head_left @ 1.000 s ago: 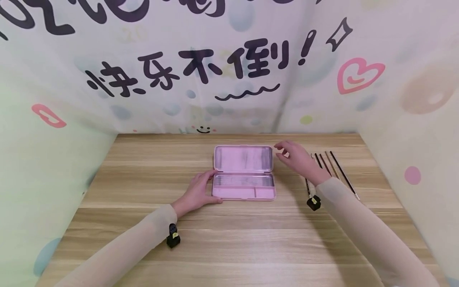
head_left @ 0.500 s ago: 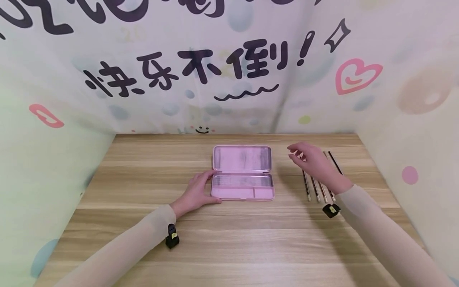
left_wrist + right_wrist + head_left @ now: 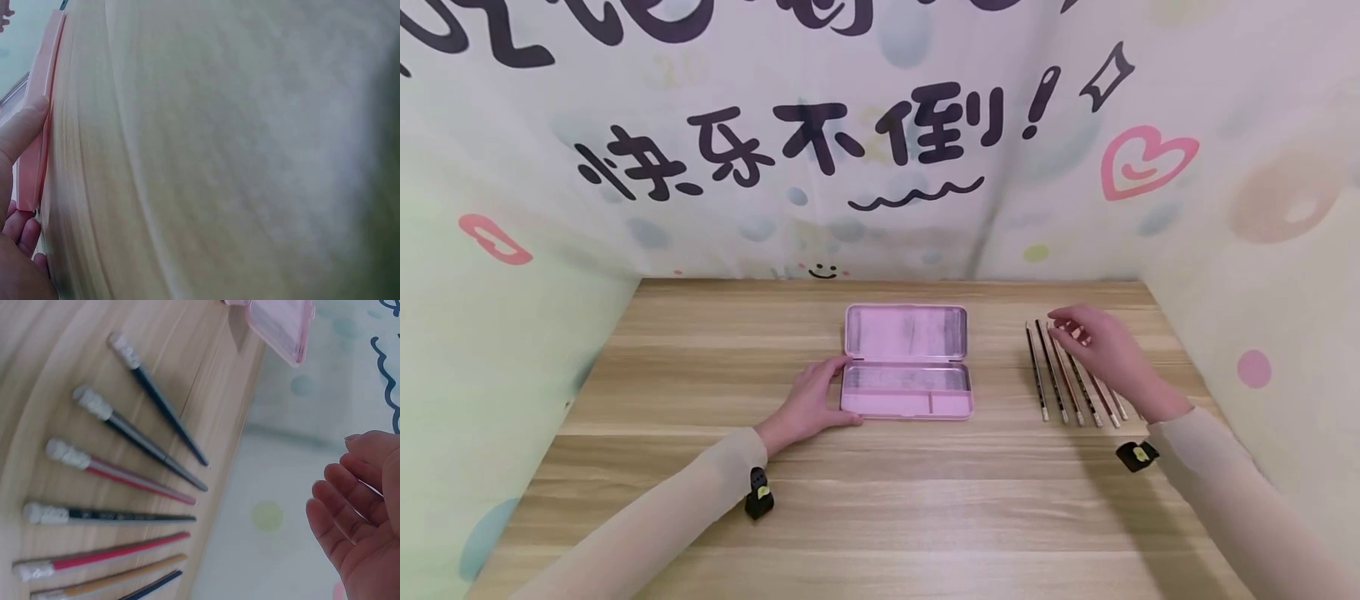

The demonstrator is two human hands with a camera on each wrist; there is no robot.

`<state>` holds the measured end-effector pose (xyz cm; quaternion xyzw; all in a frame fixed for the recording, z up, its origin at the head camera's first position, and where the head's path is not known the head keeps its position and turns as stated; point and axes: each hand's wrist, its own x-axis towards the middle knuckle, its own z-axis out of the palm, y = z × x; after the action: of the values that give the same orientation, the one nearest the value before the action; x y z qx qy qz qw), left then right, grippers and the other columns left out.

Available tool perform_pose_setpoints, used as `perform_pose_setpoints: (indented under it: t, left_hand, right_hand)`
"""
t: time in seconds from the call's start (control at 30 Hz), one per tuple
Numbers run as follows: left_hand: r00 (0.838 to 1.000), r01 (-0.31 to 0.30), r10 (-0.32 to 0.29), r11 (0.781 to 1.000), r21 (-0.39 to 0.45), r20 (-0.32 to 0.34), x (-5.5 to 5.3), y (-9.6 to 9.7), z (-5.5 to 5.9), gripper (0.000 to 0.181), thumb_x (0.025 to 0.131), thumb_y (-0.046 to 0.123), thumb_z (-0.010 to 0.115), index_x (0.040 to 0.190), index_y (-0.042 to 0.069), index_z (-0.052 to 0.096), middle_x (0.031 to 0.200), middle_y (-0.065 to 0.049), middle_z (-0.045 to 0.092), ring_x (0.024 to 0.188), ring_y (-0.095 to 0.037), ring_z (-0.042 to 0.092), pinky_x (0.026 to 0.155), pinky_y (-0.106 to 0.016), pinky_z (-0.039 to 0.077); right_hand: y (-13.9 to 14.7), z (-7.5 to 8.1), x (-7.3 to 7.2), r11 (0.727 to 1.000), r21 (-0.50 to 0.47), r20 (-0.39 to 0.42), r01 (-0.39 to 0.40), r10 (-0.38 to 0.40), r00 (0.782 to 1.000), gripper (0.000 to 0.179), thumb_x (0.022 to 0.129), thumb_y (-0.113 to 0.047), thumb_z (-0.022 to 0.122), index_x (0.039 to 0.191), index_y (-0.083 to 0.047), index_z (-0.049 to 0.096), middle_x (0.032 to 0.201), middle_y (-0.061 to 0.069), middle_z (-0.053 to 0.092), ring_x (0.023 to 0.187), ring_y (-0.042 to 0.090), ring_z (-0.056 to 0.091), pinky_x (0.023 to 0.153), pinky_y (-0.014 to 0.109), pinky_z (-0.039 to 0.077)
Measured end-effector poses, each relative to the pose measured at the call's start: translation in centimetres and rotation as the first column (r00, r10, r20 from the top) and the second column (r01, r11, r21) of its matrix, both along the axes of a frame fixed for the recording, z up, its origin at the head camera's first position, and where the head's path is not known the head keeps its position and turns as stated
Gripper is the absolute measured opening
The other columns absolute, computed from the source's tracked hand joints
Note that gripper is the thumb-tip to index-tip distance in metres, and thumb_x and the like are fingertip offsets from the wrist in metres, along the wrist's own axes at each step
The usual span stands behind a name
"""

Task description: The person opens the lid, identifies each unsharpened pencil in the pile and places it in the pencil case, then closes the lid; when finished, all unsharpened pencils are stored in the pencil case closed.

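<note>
On the worktop [image 3: 895,508] near right edge, poising empty right hand [image 3: 1105,346] over pencils [image 3: 131,516]; gripping case [image 3: 889,405] with left hand [image 3: 802,408], presumably steadying.

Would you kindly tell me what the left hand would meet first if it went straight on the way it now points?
The open pink case, most likely at once: the left hand grips its left end, thumb at the near corner, so moving on would probably push it.
</note>
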<state>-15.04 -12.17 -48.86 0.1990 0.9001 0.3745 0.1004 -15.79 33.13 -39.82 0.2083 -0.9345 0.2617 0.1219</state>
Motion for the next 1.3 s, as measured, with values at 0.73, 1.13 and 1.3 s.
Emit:
perform_pose_setpoints:
  t: [0.73, 1.13, 1.3]
  left_hand:
    - [1.0, 0.004, -0.004, 1.0, -0.021, -0.007, -0.3, -0.3, 0.1, 0.101, 0.077, 0.033, 0.094, 0.157, 0.006, 0.039, 0.155, -0.017, 0.05, 0.14, -0.039, 0.041, 0.12, -0.061, 0.026]
    - [1.0, 0.011, -0.011, 1.0, -0.02, -0.025, -0.4, -0.2, -0.3, 0.101, 0.077, 0.033, 0.094, 0.156, 0.005, 0.04, 0.156, -0.017, 0.049, 0.14, -0.04, 0.041, 0.12, -0.061, 0.026]
    - [1.0, 0.013, -0.014, 1.0, -0.025, -0.025, -0.3, -0.2, -0.4, 0.101, 0.077, 0.034, 0.094, 0.157, 0.005, 0.04, 0.156, -0.016, 0.049, 0.141, -0.039, 0.041, 0.12, -0.06, 0.026]
  right_hand:
    - [7.7, -3.0, 1.4, 0.985, 0.002, 0.035, 0.172, -0.172, 0.985, 0.026, 0.096, 0.0, 0.069, 0.121, 0.009, 0.068, 0.104, 0.026, 0.07, 0.088, -0.015, 0.047, 0.073, 0.004, 0.042]
    - [10.2, -5.2, 1.7, 0.968, 0.056, 0.132, 0.243, -0.248, 0.96, 0.029, 0.099, -0.005, 0.068, 0.122, 0.012, 0.066, 0.1, 0.029, 0.071, 0.088, 0.044, 0.068, 0.07, 0.019, 0.047]
    - [10.9, -6.1, 1.8, 0.968, 0.088, 0.146, 0.236, -0.247, 0.958, 0.028, 0.099, -0.004, 0.067, 0.121, 0.014, 0.065, 0.096, 0.028, 0.071, 0.084, 0.043, 0.069, 0.067, 0.031, 0.052]
